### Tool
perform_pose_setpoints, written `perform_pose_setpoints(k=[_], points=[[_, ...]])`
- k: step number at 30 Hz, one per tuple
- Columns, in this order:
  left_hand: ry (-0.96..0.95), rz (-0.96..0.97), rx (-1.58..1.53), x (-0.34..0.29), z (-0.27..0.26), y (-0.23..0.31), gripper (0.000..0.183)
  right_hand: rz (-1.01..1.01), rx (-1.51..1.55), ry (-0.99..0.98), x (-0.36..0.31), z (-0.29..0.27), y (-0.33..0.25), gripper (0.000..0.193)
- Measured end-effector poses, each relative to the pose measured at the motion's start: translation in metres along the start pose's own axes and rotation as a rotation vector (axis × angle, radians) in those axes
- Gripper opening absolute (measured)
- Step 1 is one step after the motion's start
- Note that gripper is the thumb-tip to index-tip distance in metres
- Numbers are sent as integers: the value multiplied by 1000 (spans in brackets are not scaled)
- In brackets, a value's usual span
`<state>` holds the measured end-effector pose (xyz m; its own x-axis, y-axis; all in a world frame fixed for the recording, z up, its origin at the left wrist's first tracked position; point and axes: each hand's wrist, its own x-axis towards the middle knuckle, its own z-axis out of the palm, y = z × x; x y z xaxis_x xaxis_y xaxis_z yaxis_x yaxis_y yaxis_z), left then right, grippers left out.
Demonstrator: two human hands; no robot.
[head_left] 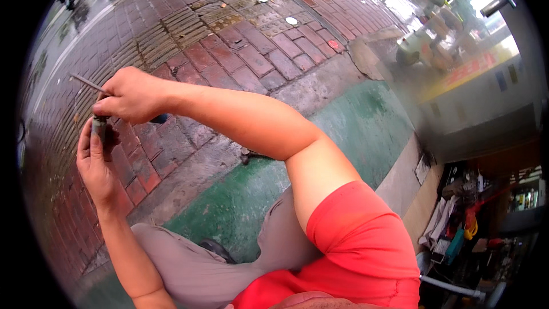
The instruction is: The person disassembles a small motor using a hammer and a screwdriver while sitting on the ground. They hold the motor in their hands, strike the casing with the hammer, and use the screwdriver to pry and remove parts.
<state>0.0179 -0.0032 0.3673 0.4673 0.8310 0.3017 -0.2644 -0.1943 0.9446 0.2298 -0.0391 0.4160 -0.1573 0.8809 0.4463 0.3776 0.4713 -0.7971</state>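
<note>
Your right hand point(132, 94) is clenching around a thin, straight rod-like tool point(87, 83), its metal shaft sticking out to the left past your knuckles while a dark end point(160, 118) is showing just below the heel of the hand. Right beneath it, your left hand point(98, 163) is standing upright with the palm turned toward you, the thumb and fingers pinching a small dark cylindrical part point(99, 123) at their tips; the fist is sitting directly above that part, almost touching it, though whether the tool is meeting it is too small to tell. Your right forearm is crossing the picture from the red sleeve point(360, 240) at the lower right, and your left forearm is rising from the lower edge, beside your grey trouser leg point(189, 263). Below the hands, wet red brick paving point(251, 57) is spreading out, giving way to a green painted strip point(354, 120) nearer you. A small dark piece point(246, 155) is lying on the ground where brick and green are meeting. At the far right, a cluttered stall point(469, 212) with tools and a glass-fronted cabinet point(457, 40) are standing well apart from your hands
</note>
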Motion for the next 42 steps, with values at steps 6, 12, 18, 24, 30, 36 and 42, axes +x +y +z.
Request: perform_pose_setpoints(k=[6,12,18,24,30,36,42], points=[[17,60,14,-1,21,5,31,228,473,-126,-9,-17,-4,31],[67,29,83,1,18,0,31,283,391,-109,-8,-14,-6,35],[164,-34,96,3,24,-5,31,29,-22,106,-8,3,2,34],[242,-77,104,4,25,1,27,-100,-401,258,-10,29,1,36],[279,-133,104,4,25,7,26,-88,-431,251,-12,30,-7,35],[129,-45,4,0,19,10,30,-81,-285,117,-4,16,-9,24],[-89,32,-109,-3,16,16,33,123,220,-144,-5,-5,-10,29]])
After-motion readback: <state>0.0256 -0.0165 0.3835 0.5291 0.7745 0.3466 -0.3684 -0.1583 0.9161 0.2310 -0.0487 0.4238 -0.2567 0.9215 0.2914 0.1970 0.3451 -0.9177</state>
